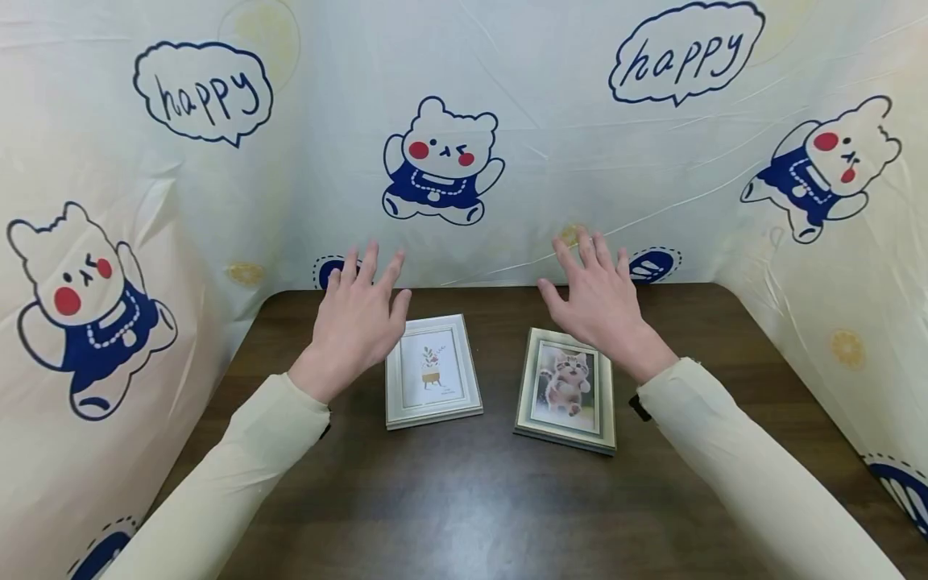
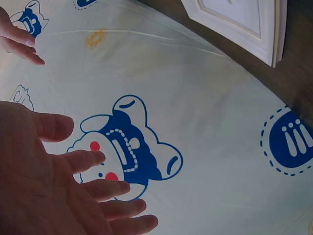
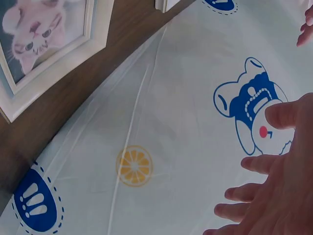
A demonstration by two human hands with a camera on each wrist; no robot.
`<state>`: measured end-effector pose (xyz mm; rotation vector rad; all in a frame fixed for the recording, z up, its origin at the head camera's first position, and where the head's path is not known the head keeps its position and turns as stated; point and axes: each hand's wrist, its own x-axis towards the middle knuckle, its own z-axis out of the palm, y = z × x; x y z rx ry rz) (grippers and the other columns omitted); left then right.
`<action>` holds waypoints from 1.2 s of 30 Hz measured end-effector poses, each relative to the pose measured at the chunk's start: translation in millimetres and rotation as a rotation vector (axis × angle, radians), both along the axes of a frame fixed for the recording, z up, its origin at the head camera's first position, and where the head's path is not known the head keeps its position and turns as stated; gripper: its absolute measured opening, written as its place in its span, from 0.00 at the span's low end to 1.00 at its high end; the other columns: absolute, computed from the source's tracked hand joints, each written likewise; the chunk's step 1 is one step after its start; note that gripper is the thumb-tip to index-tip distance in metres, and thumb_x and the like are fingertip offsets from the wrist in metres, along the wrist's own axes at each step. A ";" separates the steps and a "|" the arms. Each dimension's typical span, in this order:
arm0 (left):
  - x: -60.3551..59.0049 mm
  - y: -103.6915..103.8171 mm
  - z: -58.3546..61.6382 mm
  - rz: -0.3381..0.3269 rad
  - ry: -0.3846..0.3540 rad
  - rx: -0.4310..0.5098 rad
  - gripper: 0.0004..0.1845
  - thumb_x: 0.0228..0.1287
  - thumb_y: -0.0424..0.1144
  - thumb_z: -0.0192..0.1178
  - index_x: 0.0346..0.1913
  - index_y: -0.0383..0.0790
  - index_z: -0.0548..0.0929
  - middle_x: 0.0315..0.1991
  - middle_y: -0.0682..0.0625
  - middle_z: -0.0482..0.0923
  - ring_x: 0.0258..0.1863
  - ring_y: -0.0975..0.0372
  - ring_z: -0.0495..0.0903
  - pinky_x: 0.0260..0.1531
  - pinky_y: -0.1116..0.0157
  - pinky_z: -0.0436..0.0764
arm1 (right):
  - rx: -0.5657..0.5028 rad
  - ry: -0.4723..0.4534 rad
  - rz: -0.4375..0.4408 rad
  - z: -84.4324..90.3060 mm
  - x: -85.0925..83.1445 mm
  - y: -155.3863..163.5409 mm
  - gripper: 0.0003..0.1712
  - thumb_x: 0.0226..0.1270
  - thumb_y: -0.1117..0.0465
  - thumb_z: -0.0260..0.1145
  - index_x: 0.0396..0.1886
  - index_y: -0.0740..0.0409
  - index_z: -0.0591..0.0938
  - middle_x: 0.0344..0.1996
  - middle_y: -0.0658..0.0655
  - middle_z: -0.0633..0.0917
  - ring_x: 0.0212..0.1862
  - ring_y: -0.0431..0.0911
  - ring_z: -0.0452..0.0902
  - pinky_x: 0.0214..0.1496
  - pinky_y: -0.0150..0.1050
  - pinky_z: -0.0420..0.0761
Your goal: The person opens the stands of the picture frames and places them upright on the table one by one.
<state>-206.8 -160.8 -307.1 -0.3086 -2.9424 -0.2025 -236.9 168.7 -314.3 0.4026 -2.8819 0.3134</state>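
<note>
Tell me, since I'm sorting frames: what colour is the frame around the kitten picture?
Pale silvery green on the kitten picture frame, clearest in the head view.

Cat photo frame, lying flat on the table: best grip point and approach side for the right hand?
Take the cat photo frame by its long right edge, coming in from the right with the right hand, open above it. It lies face up on the table, so pinch the raised moulding there, probably tipping that edge up first.
</note>
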 end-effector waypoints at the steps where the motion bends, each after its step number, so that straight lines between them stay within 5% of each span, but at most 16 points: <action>1: 1.0 -0.7 -1.0 -0.001 0.000 -0.006 0.34 0.83 0.52 0.42 0.85 0.45 0.56 0.84 0.33 0.44 0.82 0.35 0.41 0.75 0.36 0.47 | 0.000 0.000 0.002 -0.7 0.5 -0.5 0.43 0.82 0.37 0.49 0.86 0.53 0.57 0.84 0.67 0.47 0.84 0.63 0.36 0.77 0.70 0.37; 16: 9.1 -9.6 -6.2 0.002 0.003 0.024 0.33 0.84 0.50 0.42 0.85 0.44 0.57 0.83 0.32 0.44 0.81 0.33 0.45 0.75 0.36 0.48 | 0.001 0.026 0.018 -13.0 7.9 -10.4 0.42 0.81 0.37 0.50 0.85 0.54 0.59 0.83 0.68 0.51 0.83 0.64 0.42 0.77 0.70 0.41; 24: 13.1 -12.7 -13.2 0.000 0.027 0.027 0.33 0.83 0.49 0.44 0.84 0.42 0.59 0.82 0.31 0.50 0.80 0.33 0.49 0.75 0.35 0.50 | 0.002 0.066 0.033 -22.5 13.6 -15.0 0.40 0.81 0.40 0.52 0.81 0.59 0.66 0.77 0.72 0.63 0.79 0.66 0.53 0.77 0.71 0.45; 36: 23.1 -17.6 -26.3 -0.001 0.074 0.040 0.33 0.80 0.46 0.52 0.81 0.35 0.64 0.70 0.28 0.69 0.65 0.34 0.71 0.66 0.35 0.68 | -0.021 0.077 0.068 -36.2 19.4 -26.6 0.38 0.80 0.43 0.56 0.79 0.62 0.68 0.72 0.71 0.70 0.74 0.66 0.63 0.77 0.68 0.52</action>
